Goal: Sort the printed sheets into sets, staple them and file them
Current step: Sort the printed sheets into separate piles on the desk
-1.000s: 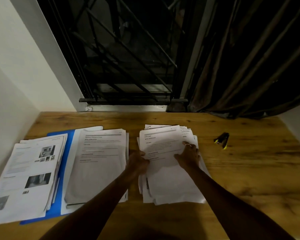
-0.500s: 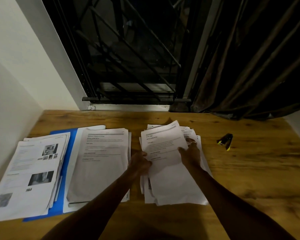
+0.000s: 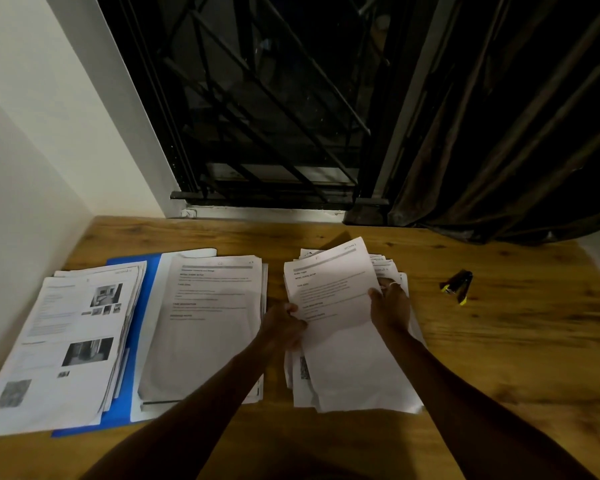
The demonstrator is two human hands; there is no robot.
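Wooden table (image 3: 499,341) runs up to a dark barred window (image 3: 257,116), with a brown curtain (image 3: 516,133) hanging at the right and white walls at the left.

From the head view, both hands are on the top sheet (image 3: 333,306) of a loose, uneven pile (image 3: 361,386) near the table's middle. The left hand (image 3: 284,323) has its fingers curled around the sheet's left edge. The right hand (image 3: 390,306) pinches the right edge, and the sheet's far end is tilted up off the pile.

To the left lie two neater stacks: a text stack (image 3: 205,323) just beside the pile and a photo-page stack (image 3: 66,341) beyond it, both partly over a blue folder (image 3: 132,358). A stapler (image 3: 458,289) lies well apart to the right, in neither hand.

Sorting looks partly done, since the loose pile remains thick. Whether any set is stapled cannot be told; stapling and filing appear to be ahead.
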